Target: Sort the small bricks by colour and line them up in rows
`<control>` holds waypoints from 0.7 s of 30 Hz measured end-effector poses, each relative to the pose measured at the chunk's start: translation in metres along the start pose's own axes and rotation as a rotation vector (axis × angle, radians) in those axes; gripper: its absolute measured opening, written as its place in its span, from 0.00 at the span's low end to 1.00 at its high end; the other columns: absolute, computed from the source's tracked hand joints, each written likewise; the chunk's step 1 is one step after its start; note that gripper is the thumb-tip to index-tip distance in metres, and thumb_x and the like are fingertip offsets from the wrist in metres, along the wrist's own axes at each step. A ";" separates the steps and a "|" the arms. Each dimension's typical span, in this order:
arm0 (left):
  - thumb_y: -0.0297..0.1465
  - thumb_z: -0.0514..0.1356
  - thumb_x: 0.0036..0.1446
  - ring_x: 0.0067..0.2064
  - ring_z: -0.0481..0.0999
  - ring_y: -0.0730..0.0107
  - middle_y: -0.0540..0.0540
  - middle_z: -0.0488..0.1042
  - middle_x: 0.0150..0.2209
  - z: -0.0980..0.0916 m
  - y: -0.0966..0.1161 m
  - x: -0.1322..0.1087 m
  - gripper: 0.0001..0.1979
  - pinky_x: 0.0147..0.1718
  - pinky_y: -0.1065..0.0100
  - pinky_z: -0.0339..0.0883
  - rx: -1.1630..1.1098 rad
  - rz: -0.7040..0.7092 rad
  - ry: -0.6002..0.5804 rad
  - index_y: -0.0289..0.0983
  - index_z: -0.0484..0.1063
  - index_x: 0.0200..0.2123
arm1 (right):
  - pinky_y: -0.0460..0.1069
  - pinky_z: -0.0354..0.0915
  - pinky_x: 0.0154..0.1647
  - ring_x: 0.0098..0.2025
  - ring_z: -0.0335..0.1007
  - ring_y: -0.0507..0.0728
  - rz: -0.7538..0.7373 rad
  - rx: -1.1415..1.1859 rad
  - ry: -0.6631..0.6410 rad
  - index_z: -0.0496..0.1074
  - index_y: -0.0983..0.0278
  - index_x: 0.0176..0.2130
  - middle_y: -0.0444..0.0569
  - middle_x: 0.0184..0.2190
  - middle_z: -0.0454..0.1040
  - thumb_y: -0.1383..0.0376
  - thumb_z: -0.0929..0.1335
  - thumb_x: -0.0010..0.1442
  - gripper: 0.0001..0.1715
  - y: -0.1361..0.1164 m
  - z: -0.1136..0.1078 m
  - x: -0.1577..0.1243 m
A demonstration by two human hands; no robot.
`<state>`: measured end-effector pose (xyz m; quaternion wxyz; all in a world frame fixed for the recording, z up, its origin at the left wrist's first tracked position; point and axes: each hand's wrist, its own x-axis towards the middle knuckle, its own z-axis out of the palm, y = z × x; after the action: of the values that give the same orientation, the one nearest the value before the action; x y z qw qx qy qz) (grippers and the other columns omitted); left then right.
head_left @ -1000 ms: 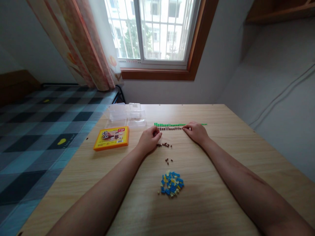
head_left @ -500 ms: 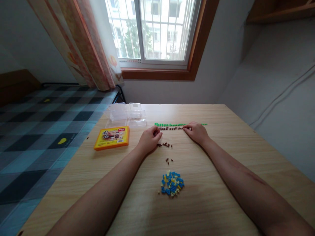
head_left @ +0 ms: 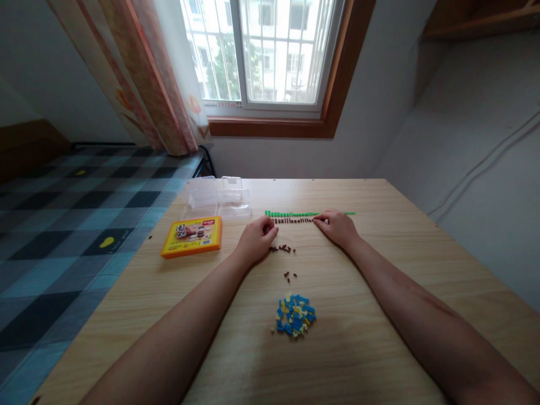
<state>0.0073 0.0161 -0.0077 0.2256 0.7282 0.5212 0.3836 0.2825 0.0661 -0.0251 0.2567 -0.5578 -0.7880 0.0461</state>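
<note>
On the wooden table (head_left: 371, 337) a row of small green bricks (head_left: 291, 214) runs left to right, with a shorter row of tiny brown bricks (head_left: 293, 220) just in front of it. My left hand (head_left: 255, 239) rests curled at the left end of the brown row, fingertips pinched together. At the row's right end, my right hand (head_left: 337, 226) has its fingers pinched at the last pieces. What either pinch holds is too small to make out. Loose brown bricks (head_left: 283, 248) lie beside my left hand, with a few more brown pieces (head_left: 289, 275) nearer me.
A pile of blue, yellow and white bricks (head_left: 294, 315) lies nearer me. A yellow-orange box (head_left: 192, 236) and a clear plastic case (head_left: 217, 203) sit at the left. A bed with a checked cover (head_left: 63, 225) adjoins the table's left edge. A window and curtain stand behind.
</note>
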 end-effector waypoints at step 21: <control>0.34 0.58 0.57 0.28 0.64 0.69 0.52 0.66 0.24 -0.001 0.003 0.000 0.10 0.30 0.67 0.58 -0.012 -0.011 0.006 0.39 0.63 0.26 | 0.46 0.64 0.32 0.28 0.68 0.50 -0.485 0.364 -0.210 0.82 0.60 0.37 0.46 0.31 0.78 0.63 0.70 0.60 0.08 -0.054 -0.009 -0.027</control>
<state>0.0080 0.0152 -0.0053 0.2305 0.7227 0.5235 0.3879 0.2469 0.0197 -0.0070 0.2729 -0.2907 -0.8990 0.1810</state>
